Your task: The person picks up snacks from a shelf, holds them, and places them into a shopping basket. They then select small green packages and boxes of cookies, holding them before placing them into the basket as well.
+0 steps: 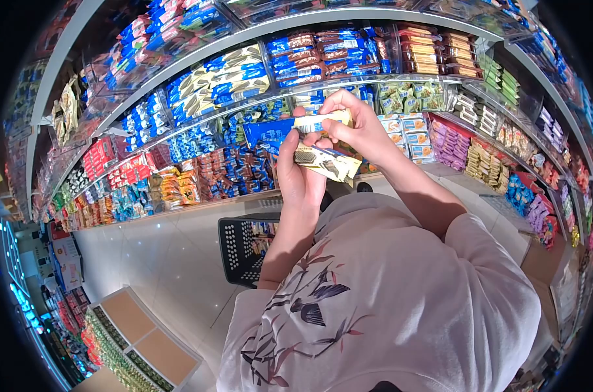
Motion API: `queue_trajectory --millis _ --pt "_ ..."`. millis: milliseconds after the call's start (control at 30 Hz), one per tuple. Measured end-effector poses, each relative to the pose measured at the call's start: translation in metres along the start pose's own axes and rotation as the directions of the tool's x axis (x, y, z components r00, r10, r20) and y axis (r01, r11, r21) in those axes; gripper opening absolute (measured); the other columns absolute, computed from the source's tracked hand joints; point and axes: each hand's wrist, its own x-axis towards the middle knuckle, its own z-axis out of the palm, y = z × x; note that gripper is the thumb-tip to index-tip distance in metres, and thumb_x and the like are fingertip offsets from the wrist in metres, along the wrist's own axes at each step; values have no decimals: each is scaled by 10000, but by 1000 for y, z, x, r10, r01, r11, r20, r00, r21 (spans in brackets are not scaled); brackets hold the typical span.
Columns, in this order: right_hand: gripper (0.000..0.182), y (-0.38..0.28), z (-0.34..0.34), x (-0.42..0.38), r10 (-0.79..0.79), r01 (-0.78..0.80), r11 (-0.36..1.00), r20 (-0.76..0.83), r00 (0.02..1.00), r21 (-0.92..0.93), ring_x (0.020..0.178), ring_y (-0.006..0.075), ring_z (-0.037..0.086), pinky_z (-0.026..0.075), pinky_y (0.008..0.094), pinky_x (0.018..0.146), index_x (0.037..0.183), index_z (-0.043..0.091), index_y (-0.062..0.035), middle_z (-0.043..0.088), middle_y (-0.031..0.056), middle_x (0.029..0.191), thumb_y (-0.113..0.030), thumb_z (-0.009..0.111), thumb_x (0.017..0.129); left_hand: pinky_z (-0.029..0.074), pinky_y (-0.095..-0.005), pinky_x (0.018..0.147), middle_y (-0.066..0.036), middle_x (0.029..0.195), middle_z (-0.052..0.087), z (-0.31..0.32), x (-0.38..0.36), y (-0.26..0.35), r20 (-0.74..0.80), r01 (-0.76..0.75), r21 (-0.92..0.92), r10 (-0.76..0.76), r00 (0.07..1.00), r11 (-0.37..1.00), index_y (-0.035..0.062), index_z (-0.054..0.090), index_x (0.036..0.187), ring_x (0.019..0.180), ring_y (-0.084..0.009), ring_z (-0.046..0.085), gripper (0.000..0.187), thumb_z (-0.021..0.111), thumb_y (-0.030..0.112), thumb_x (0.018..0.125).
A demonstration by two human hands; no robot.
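Both my hands are raised in front of the snack shelves, closed around two wafer packets. One is a blue and cream wafer packet (265,135) with a barcode on its cream part. Just below it lies a pale yellow wafer packet (329,163) with a dark wafer pictured on it. My left hand (299,173) grips the packets from below, its thumb by the blue part. My right hand (362,130) pinches the cream end of the upper packet between thumb and fingers. Some fingertips are hidden behind the packets.
A black perforated basket (231,255) with packets inside is beside my left forearm. Shelves (237,104) of wrapped snacks curve around the front and both sides. A display stand (156,333) with brown panels is at lower left, on the pale tiled floor (159,258).
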Motion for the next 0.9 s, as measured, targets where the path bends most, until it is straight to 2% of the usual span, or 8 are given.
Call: queue_trajectory --millis 167,333,567,900 --pt "169 0 0 -1 -1 1 1000 3 1000 -17 708 49 528 429 209 609 996 525 -60 541 -9 891 -73 618 856 451 -302 735 -47 1002 535 1 -2 0 8 -1 -2 1 1000 1000 52 450 1278 780 -98 497 401 553 116 896" --pt "172 -7 5 -3 44 -45 995 12 999 89 739 48 547 456 203 630 1006 521 -59 543 -7 910 -73 619 865 449 -297 733 -39 987 535 2 -4 1 68 62 -67 -57 996 996 55 455 1276 780 -96 493 399 555 118 895" --pt "179 -12 6 -5 96 -100 984 34 995 148 759 47 558 467 198 640 1009 518 -58 545 -9 919 -85 629 872 447 -293 730 -33 977 533 3 -5 0 67 57 -61 -53 996 996 60 467 1263 778 -94 491 382 553 118 895" --pt "164 -7 2 -6 23 -25 997 30 999 68 748 44 543 448 202 632 1010 516 -56 538 -12 913 -68 603 872 445 -297 724 -42 983 529 2 -5 -2 33 26 -50 -24 999 998 52 457 1270 779 -96 489 381 540 118 904"
